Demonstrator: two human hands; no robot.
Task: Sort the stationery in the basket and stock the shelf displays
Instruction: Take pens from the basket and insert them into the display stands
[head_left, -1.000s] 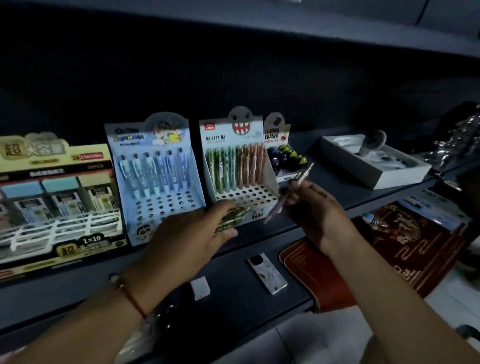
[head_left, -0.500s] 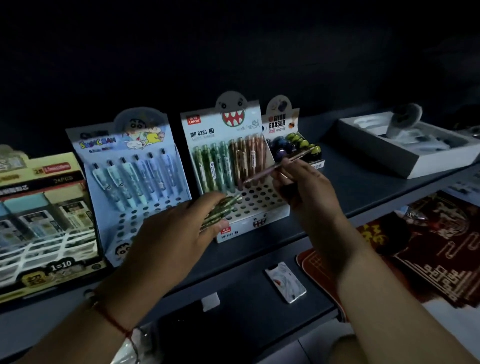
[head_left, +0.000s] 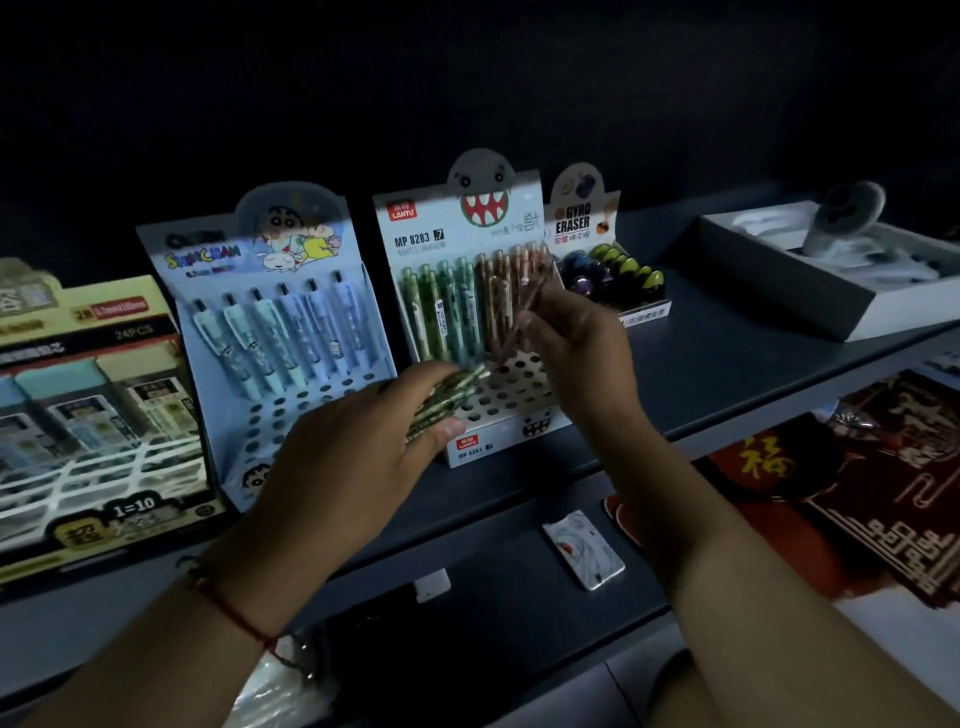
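- Stocking step: a brown pencil (head_left: 511, 332) is pinched by the right hand (head_left: 576, 353) above the pencil display (head_left: 498, 410); green pencils (head_left: 447, 397) are grasped by the left hand (head_left: 358, 447);
- Next, judged: its tip must be aligned with a free hole just below the grip.

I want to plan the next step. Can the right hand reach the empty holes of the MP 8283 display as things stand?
Probably yes. The right hand, pinching a brown pencil, hovers right above the empty holes; the left hand stays lower left.
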